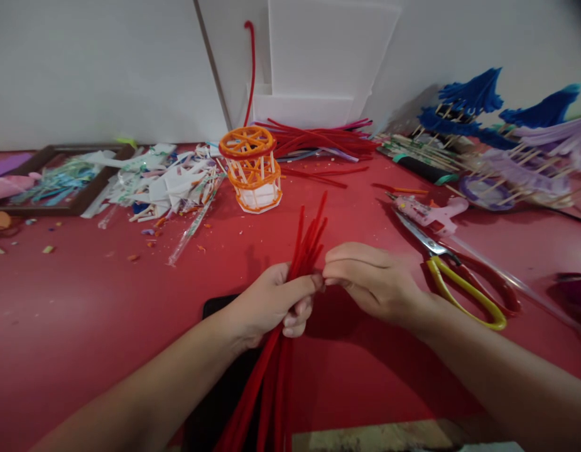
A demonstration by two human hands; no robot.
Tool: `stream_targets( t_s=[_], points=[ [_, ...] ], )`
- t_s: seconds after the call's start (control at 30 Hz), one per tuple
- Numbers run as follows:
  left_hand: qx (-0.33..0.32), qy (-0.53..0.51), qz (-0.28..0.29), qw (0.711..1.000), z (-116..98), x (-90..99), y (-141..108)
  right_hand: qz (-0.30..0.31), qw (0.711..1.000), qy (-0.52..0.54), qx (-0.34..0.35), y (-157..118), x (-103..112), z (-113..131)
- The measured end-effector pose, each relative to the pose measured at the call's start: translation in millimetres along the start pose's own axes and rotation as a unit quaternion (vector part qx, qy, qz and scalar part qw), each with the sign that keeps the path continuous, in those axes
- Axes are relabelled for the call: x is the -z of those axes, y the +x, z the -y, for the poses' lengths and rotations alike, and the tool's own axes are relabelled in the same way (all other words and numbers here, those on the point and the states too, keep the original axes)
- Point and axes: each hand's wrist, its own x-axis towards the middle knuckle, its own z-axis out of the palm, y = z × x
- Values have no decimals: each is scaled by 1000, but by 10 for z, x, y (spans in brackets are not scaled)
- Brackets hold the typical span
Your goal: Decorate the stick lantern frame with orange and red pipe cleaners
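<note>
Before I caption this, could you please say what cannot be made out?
Head view:
Red stems: lower ends cut off by bottom edge.
Black thing: partly hidden by left arm and stems.
Right hand: curled fingers hide any grip.
Purple thing: cut by right edge.

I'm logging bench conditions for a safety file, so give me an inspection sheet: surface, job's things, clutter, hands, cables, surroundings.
Surface: red tabletop, with small scraps scattered at left.
Job's things: bundle of red fuzzy stems, held upright at a slant.
Clutter: paper and plastic pile; scissors beside pink glue gun.
Hands: left hand closed around the bundle; right hand close beside it, curled, grip unclear.
Cables: thin dark cord at right edge; ends not traceable.
Surroundings: pale wall behind; orange lattice tower; blue-topped model.
</note>
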Motion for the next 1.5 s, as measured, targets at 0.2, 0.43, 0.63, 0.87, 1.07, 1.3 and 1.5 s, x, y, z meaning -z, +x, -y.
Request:
stream_targets(
  t_s=[0.2,0.43,0.63,0.87,1.07,1.3,1.5],
  points=[
    [23,79,-32,996,38,2,10,113,991,67,-39,30,116,-53],
    [-10,34,-64,997,29,36,67,25,929,234,-284,42,-105,2],
    [-23,10,-73,997,44,26,74,-105,789,401,-453,57,-149,-72],
    [-71,-24,-109,991,81,36,91,-188,698,432,-539,68,-67,-141],
    [-101,-26,-101,989,75,50,79,-148,698,489,-502,43,-251,66],
    [-114,46,-115,986,114,63,77,-98,820,379,-417,28,-211,94],
    [-93,205,-109,968,159,65,67,44,986,81,-140,-15,22,-30]
  ],
)
